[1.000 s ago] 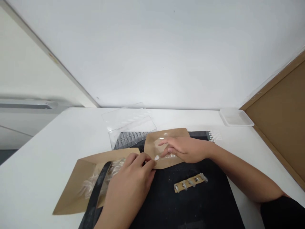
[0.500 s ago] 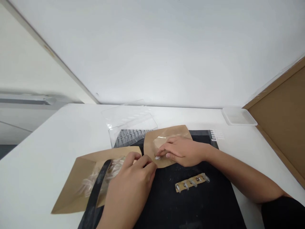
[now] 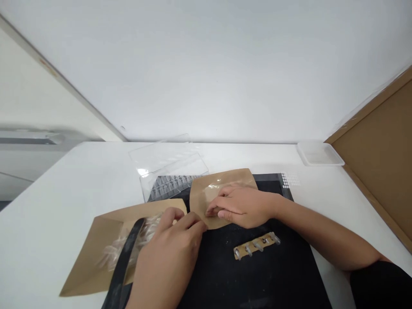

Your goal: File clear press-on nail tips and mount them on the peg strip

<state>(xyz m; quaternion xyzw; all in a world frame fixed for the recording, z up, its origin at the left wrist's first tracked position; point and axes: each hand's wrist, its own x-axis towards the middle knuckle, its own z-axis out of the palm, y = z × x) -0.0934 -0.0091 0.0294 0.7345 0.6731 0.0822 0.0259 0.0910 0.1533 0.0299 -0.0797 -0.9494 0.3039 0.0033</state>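
Observation:
My right hand [image 3: 243, 206] reaches into the right kraft-paper tray [image 3: 240, 174], its fingers bent together low against the bottom. Whatever lies at those fingertips is hidden. At the tray's near left corner my left hand [image 3: 175, 242] rests with curled fingers. Its fingertips touch that corner, but the thumb and anything between the fingers are out of sight. Left of it is a larger kraft-paper tray [image 3: 93, 257] with many clear plastic pieces [image 3: 117, 251] like false nail tips. A black strip [image 3: 127, 257] crosses this tray. Below my right hand lies a cardboard strip [image 3: 255, 246] bearing several clear tips.
A black mat [image 3: 241, 283] covers the middle of the white table [image 3: 58, 184]. Behind the trays stands an open clear case [image 3: 175, 186] with small compartments. A sheet of white dots [image 3: 290, 180] sits at the mat's far right corner, and a shallow translucent container [image 3: 320, 154] stands beyond.
The view has shifted slightly, moving everything a little left. My right fingertips have closed over the small pale piece that showed beside them, and it is now hidden. My left hand stays at the tray corner.

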